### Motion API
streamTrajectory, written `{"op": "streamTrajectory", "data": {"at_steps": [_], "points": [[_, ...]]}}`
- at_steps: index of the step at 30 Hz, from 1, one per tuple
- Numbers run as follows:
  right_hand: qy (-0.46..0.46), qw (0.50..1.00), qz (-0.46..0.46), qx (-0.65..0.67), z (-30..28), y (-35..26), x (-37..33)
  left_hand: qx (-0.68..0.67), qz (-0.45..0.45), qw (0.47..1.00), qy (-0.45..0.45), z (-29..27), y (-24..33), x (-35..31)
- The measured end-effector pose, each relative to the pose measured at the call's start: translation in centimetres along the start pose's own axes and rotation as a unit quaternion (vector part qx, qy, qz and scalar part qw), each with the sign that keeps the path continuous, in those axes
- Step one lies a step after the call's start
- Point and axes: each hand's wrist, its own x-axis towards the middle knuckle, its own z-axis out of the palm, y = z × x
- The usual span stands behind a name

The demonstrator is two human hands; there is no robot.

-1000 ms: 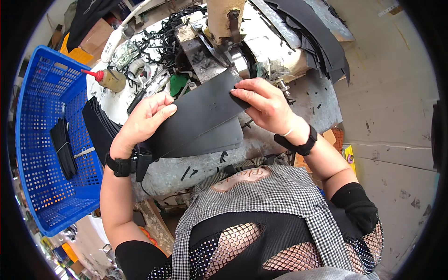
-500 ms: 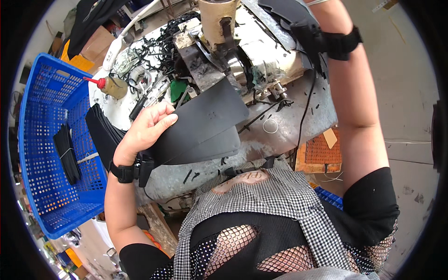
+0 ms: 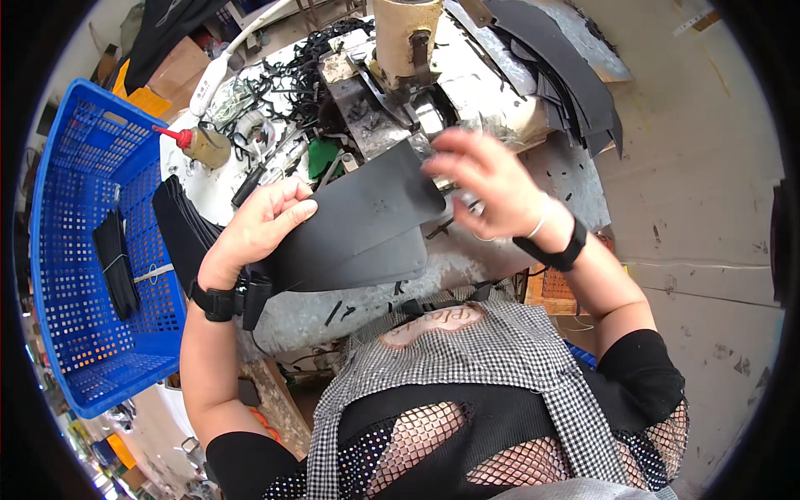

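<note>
Your left hand [image 3: 254,229] grips the black sheets [image 3: 358,225] at their left edge, fingers curled over the top sheet, holding them flat above the grey table [image 3: 575,179]; your right hand [image 3: 492,187] hovers at the sheets' upper right corner, fingers spread wide and blurred, so you cannot tell whether it touches them; the machine [image 3: 400,75] stands just behind; a blue basket [image 3: 75,250] sits to your left.
</note>
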Motion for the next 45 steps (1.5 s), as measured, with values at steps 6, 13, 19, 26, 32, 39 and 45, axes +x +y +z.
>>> {"op": "streamTrajectory", "data": {"at_steps": [6, 13, 19, 26, 32, 39, 45], "points": [[0.064, 0.998, -0.005, -0.029, 3.3, -0.2, -1.5, -0.031, -0.017, 0.999, -0.011, -0.2, 1.5, 1.1], [0.111, 0.993, 0.008, -0.045, 4.1, -0.2, -1.0, -0.006, -0.007, 1.000, -0.023, -1.8, 1.9, 1.9], [0.111, 0.993, -0.004, -0.042, 3.0, -0.1, -0.4, 0.011, 0.001, 0.999, -0.030, -2.0, 2.4, 2.3], [0.135, 0.990, 0.044, -0.015, 3.1, -1.3, 0.0, -0.004, 0.008, 1.000, -0.012, -2.5, 3.0, 1.8], [0.159, 0.973, 0.079, -0.150, 1.6, 0.7, -0.4, 0.010, -0.030, 0.998, -0.058, -2.0, 2.8, 4.2], [0.239, 0.914, 0.117, -0.306, -7.5, 5.6, -2.5, 0.030, -0.056, 0.992, -0.106, -0.5, 2.7, 4.9], [0.305, 0.879, 0.352, 0.104, -12.9, 9.4, -6.6, -0.031, -0.045, 0.990, -0.129, 0.6, 2.9, 3.4]]}}
